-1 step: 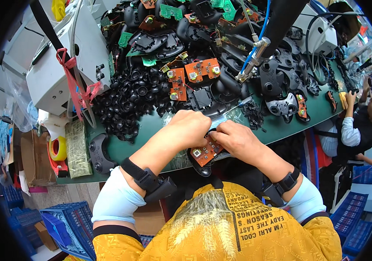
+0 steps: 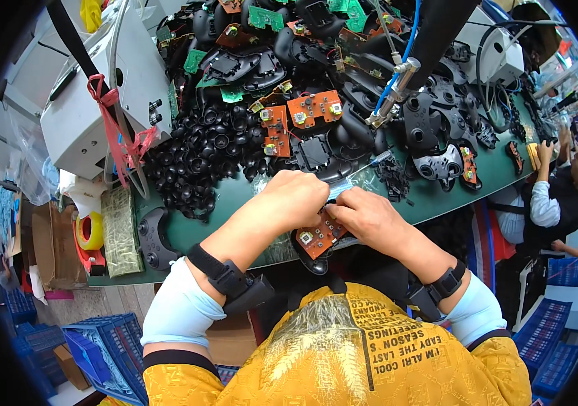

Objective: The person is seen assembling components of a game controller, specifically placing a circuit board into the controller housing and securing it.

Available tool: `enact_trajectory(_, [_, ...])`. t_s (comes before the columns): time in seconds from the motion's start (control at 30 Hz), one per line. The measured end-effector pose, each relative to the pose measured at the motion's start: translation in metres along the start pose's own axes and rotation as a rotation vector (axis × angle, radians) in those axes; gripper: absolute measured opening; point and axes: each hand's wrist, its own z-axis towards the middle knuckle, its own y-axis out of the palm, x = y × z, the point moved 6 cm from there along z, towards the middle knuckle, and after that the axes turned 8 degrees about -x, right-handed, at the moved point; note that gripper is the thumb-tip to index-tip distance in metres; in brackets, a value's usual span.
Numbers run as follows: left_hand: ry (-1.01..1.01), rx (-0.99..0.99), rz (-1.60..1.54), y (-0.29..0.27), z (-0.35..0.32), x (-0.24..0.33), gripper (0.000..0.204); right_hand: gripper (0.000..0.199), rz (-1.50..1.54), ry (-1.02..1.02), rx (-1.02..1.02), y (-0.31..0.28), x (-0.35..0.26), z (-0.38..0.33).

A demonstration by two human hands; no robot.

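At the table's front edge lies an opened game controller, a black shell with an orange circuit board on it. My right hand closes round its far right side, thumb on the board's edge. Knuckles up, my left hand is curled at the board's far left end; its fingertips, and whatever they pinch, are hidden. Beyond the hands sit a black shell part and two more orange boards, one upright and one lying across.
Black thumbstick caps are heaped left of my hands on the green table. A whole black controller lies at the left edge. Controller shells pile up behind. A metal-tipped tool hangs above. Another person works at far right.
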Motion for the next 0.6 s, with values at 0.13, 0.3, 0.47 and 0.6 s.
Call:
enact_trajectory(0.13, [0.051, -0.012, 0.095, -0.0026, 0.0014, 0.0028, 0.022, 0.020, 0.000, 0.005, -0.011, 0.0000, 0.0001, 0.0004])
enact_trajectory(0.3, [0.146, 0.042, 0.112, -0.0006, 0.0047, 0.0030, 0.021, 0.019, -0.005, -0.001, -0.008, 0.0019, 0.0010, 0.0006])
enact_trajectory(0.47, [0.156, 0.016, 0.090, -0.0039, 0.0030, 0.0016, 0.024, 0.020, -0.002, 0.002, -0.009, 0.0006, -0.0001, 0.0009])
enact_trajectory(0.6, [0.155, 0.009, 0.154, -0.0046, 0.0030, 0.0069, 0.022, 0.020, 0.015, -0.007, -0.001, -0.0007, -0.0002, 0.0016])
